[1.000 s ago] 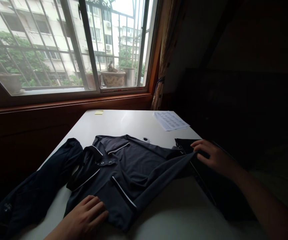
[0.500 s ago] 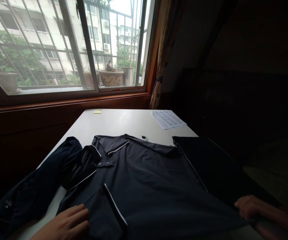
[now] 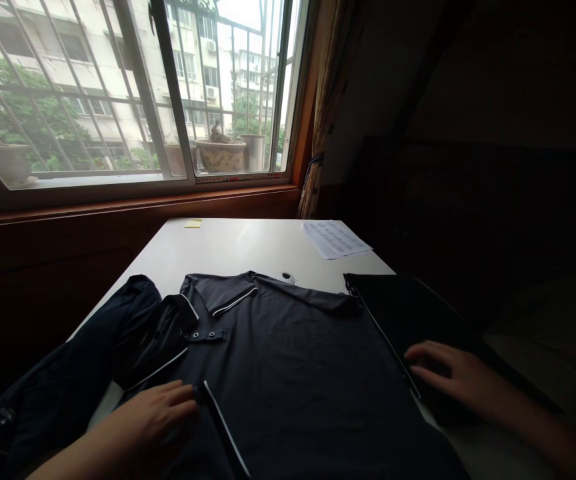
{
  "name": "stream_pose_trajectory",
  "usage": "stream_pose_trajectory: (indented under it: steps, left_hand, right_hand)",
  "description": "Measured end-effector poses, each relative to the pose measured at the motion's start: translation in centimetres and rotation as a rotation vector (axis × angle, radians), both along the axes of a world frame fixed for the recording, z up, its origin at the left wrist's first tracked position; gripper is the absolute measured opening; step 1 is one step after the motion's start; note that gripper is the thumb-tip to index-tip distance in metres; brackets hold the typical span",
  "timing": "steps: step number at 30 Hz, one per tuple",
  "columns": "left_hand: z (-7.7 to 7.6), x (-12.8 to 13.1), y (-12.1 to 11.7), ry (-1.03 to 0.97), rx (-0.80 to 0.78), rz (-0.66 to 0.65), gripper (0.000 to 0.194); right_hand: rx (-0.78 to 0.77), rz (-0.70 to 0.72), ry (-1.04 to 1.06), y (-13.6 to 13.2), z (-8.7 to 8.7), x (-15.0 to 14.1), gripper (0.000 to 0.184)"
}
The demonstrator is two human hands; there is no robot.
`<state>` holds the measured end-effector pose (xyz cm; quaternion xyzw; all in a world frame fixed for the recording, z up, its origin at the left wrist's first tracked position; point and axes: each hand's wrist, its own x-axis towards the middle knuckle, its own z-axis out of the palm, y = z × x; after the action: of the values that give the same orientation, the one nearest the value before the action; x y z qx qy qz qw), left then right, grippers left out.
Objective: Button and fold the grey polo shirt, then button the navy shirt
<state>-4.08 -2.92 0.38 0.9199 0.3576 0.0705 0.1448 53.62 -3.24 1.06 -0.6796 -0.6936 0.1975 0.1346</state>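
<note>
A dark polo shirt (image 3: 293,360) with white piping lies spread front-up on the white table (image 3: 248,243), collar toward the window. My left hand (image 3: 155,417) lies flat on the shirt's near left part, fingers stretched out beside a white-edged fold. My right hand (image 3: 448,377) rests with fingers spread on the dark cloth at the shirt's right edge, by the white-piped seam. Neither hand holds anything.
A second dark garment (image 3: 53,387) lies bunched off the table's left edge. A printed sheet (image 3: 335,239) and a yellow sticky note (image 3: 193,224) lie at the far side. A small round object (image 3: 285,277) sits behind the collar. A barred window (image 3: 133,93) is beyond.
The shirt's folded-over right side has been pulled open and laid flat. My right hand swept down to the near right, then came back up to the right edge. My left hand stayed on the left.
</note>
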Motion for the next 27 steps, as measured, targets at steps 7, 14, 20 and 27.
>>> stream_pose_trajectory:
  steps: [7, 14, 20, 27]
  left_hand:
    - [-1.3, 4.6, 4.1, -0.108, 0.09, -0.054, 0.025]
    - [-2.6, 4.1, 6.2, -0.157, 0.201, -0.024, 0.028]
    - [-4.7, 1.3, 8.7, -0.131, 0.267, 0.114, 0.032]
    - [-5.3, 0.0, 16.4, -0.068, 0.32, 0.325, 0.042]
  right_hand:
    - [0.262, 0.068, -0.24, 12.8, -1.9, -3.1, 0.042]
    - [0.116, 0.165, -0.134, 19.1, -2.3, -3.0, 0.014]
    - [0.106, 0.143, 0.036, 21.7, 1.4, -2.7, 0.031]
    - [0.089, -0.121, 0.161, 25.6, 3.7, -0.8, 0.038]
